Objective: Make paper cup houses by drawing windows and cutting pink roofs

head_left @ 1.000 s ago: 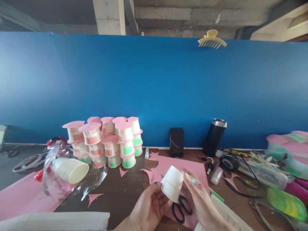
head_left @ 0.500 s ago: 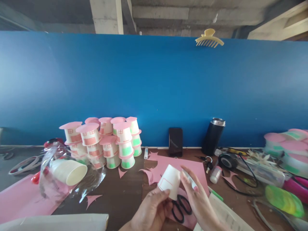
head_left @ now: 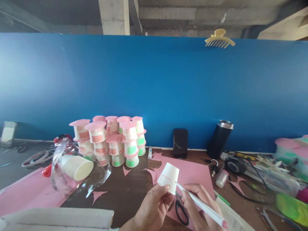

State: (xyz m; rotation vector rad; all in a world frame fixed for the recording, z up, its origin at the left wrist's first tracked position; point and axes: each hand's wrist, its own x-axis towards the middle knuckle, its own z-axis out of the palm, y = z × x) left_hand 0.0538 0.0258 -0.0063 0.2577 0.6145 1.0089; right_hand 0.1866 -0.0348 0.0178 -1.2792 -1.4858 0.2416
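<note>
A white paper cup (head_left: 170, 173), tilted and bottom up, is gripped near its rim by my left hand (head_left: 154, 205). Pink outline marks show on its side. My right hand (head_left: 201, 205) holds a white marker pen (head_left: 204, 205) with a pink end; its tip is at the cup's right side, though whether it touches I cannot tell. Under my hands lie black-handled scissors (head_left: 181, 213), partly hidden, and a cut sheet of pink paper (head_left: 192, 170).
Stacked decorated cups (head_left: 115, 144) with pink paper discs stand left of centre. Nested white cups (head_left: 81, 170) lie in clear plastic. A phone (head_left: 180, 143) and a black bottle (head_left: 219, 139) stand against the blue partition (head_left: 154, 80). Cables and a glue bottle (head_left: 221, 178) lie right.
My right hand has turned and lowered, bringing the marker's tip to the cup's side. My left hand still holds the cup. The whole view has shifted slightly, with the background moving right.
</note>
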